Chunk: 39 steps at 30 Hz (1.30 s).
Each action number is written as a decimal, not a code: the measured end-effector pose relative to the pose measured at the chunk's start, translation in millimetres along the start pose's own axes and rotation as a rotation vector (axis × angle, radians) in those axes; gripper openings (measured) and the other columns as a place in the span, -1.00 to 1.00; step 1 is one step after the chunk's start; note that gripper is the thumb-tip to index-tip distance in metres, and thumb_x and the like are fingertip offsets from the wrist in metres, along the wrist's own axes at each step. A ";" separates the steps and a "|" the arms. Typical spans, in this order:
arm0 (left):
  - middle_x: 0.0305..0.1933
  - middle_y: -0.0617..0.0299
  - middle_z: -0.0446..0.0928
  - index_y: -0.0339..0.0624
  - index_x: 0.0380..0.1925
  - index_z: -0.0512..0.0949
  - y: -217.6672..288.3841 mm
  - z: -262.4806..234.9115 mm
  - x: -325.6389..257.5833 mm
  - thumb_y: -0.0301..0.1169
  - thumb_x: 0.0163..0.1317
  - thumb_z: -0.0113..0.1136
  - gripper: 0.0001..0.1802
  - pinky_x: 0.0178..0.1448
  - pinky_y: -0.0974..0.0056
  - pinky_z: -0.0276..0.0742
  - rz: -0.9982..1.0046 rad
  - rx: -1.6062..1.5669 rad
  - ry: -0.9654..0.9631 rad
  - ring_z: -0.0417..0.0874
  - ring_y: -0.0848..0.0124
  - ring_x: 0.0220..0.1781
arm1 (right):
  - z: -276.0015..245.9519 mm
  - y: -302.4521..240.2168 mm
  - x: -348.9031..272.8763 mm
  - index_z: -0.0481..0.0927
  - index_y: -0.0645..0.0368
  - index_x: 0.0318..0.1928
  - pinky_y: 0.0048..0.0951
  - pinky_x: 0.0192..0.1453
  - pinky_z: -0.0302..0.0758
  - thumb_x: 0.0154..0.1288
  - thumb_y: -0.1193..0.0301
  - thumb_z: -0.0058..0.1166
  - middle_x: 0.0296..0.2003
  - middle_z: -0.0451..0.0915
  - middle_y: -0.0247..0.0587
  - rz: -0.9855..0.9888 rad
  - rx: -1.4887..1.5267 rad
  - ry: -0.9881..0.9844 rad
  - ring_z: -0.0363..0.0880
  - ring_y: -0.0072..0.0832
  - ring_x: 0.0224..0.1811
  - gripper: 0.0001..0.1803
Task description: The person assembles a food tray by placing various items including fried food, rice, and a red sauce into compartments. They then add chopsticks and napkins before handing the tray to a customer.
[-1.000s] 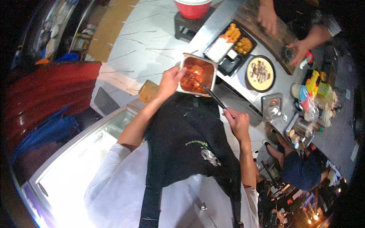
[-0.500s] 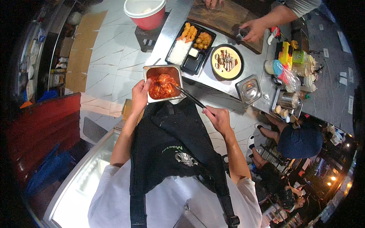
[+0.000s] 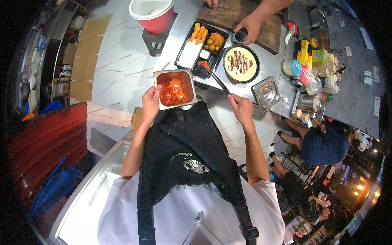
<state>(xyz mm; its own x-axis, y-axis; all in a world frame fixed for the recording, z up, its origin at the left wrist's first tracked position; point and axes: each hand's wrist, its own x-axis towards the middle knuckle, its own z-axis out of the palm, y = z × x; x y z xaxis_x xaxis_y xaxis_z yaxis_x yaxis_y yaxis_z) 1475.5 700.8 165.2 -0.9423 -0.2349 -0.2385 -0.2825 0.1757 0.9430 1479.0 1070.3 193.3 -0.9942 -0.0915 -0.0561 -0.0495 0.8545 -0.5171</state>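
My left hand (image 3: 151,103) grips the near left side of a square steel pan (image 3: 187,83), thumb over the rim. Red kimchi (image 3: 173,93) lies inside the pan. Closed round black chopsticks (image 3: 220,82), my right hand (image 3: 241,108) reaches forward and left. Their tips hold a piece of kimchi (image 3: 204,65) over a black compartment of the meal tray (image 3: 199,72). Other compartments of that tray hold white rice (image 3: 190,54), fried pieces (image 3: 199,33), a small white block (image 3: 205,54) and a brownish side dish (image 3: 214,42).
Right of the tray stands a round black bowl (image 3: 257,69) of yellow food with brown sauce. Another person's hand (image 3: 251,26) holds a small dark cup (image 3: 239,37) by a wooden board (image 3: 265,38). A steel lid (image 3: 266,94), bottles (image 3: 330,75) and a red bucket (image 3: 157,21) surround the workspace.
My right hand has moved forward, carrying kimchi on the chopsticks from the pan to above the tray. The other person's hand has moved left with the dark cup, close to the bowl.
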 end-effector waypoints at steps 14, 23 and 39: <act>-0.51 0.18 0.55 -0.41 -0.31 0.59 20.6 -12.1 -9.8 -0.19 0.53 0.09 -0.58 -0.27 0.26 0.44 -0.074 0.112 -0.009 0.38 0.57 -0.38 | -34.3 -61.3 22.4 0.64 0.14 -0.38 -0.03 -0.36 0.56 0.34 0.17 0.16 -0.48 0.68 -0.02 -0.049 -0.370 -0.095 0.70 -0.04 -0.44 -0.70; -0.58 0.11 0.49 -0.40 -0.36 0.57 9.5 -11.2 -5.7 -0.19 0.51 0.11 -0.58 -0.34 0.22 0.42 -0.056 0.150 0.008 0.34 0.52 -0.45 | -66.8 -93.1 20.1 0.70 0.15 -0.32 -0.04 -0.26 0.57 0.34 0.17 0.17 -0.46 0.68 0.04 0.053 -0.401 -0.188 0.68 0.02 -0.38 -0.70; -0.64 0.14 0.27 -0.37 -0.53 0.40 -13.6 -11.8 -14.4 -0.22 0.49 0.16 -0.52 -0.41 0.24 0.31 -0.033 0.142 0.010 0.20 0.54 -0.45 | -7.1 -130.2 11.5 0.77 0.14 -0.17 0.02 -0.08 0.58 0.38 0.13 0.12 -0.33 0.71 0.06 -0.028 -0.160 -0.645 0.69 0.05 -0.22 -0.65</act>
<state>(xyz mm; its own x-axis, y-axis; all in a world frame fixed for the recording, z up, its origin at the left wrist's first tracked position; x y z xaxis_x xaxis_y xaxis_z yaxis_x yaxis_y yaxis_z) 1495.0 690.5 158.5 -0.9305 -0.2524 -0.2653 -0.3362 0.3015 0.8922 1473.4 961.7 266.0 -0.7387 -0.3601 -0.5697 -0.1377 0.9081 -0.3954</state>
